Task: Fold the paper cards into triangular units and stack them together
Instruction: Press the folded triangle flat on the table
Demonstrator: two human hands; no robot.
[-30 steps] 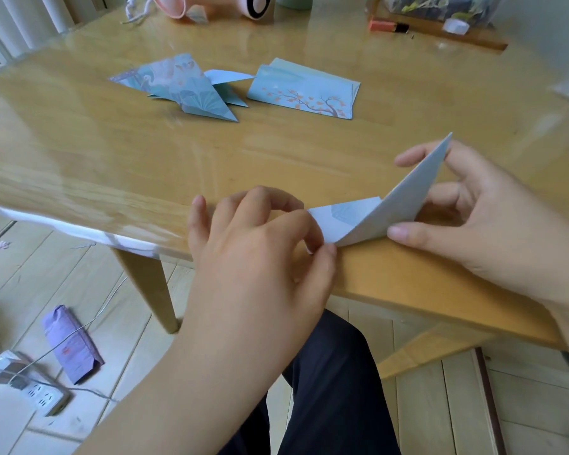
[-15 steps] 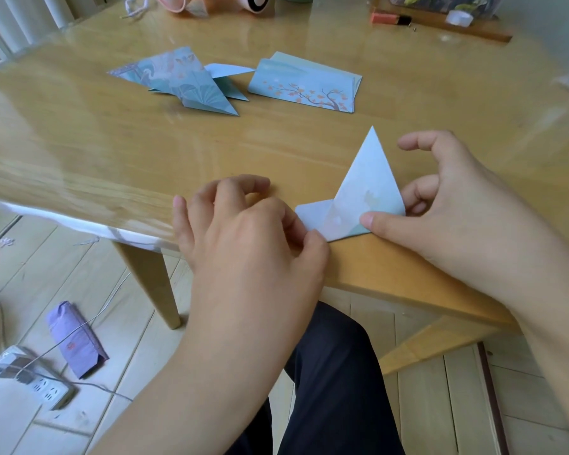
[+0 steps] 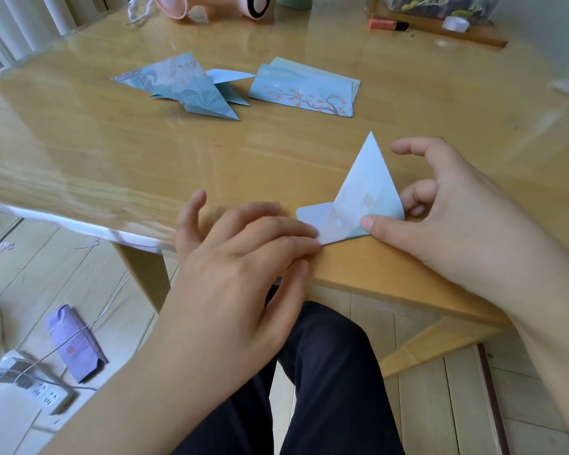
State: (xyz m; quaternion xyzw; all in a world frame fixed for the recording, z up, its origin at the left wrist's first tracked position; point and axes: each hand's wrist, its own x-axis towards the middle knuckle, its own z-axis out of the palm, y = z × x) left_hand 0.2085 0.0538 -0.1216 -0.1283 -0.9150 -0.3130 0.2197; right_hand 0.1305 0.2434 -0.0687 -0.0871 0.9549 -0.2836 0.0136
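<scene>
— We get soft daylight from the upper left; it lays broad pale glare across the glossy counter (image 3: 79, 152).

— We notice its near left edge smears with blur, and the wide lens bows that edge. Shadows stay faint; the far clutter looks soft.

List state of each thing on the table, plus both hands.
Card: half folded, flap raised, at table edge.
Left hand: fingers flat, pressing card's left corner.
Right hand: thumb and fingers pinching the flap.
Folded units: lying flat, overlapping.
Card stack: flat, unfolded.
</scene>
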